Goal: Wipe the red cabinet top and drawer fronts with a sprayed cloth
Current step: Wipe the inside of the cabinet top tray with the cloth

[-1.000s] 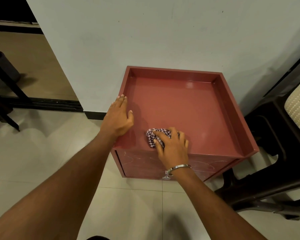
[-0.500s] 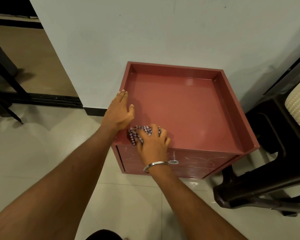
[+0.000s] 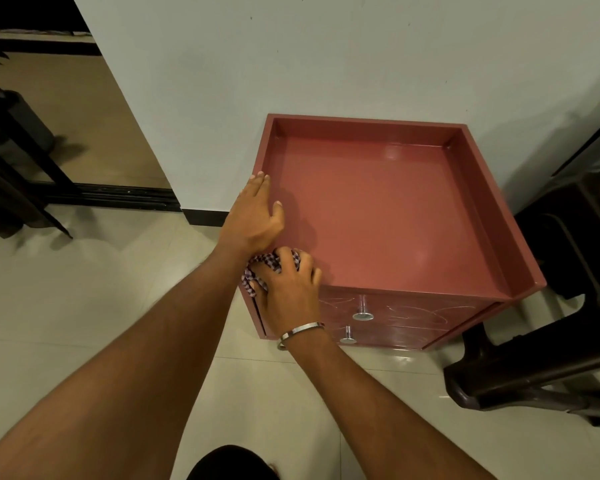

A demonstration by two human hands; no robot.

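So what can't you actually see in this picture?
- Head view: most of the cloth is hidden under the right hand.
- The cabinet's left side is hidden behind the left hand and arm.
- The chair is cut off by the right edge.

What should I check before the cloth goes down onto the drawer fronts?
1. Cloth gripped: ok. The right hand has its fingers curled over the cloth at the cabinet's front left corner.
2. Cabinet steadied: ok. The left hand lies flat on the left rim.
3. Top free of clutter: ok, nothing stands on it.
4. Drawers closed: ok for the fronts in view; both knobs show.
5. Cloth damp: cannot tell.
6. Room to the right: not ok. A dark chair stands close beside the cabinet.
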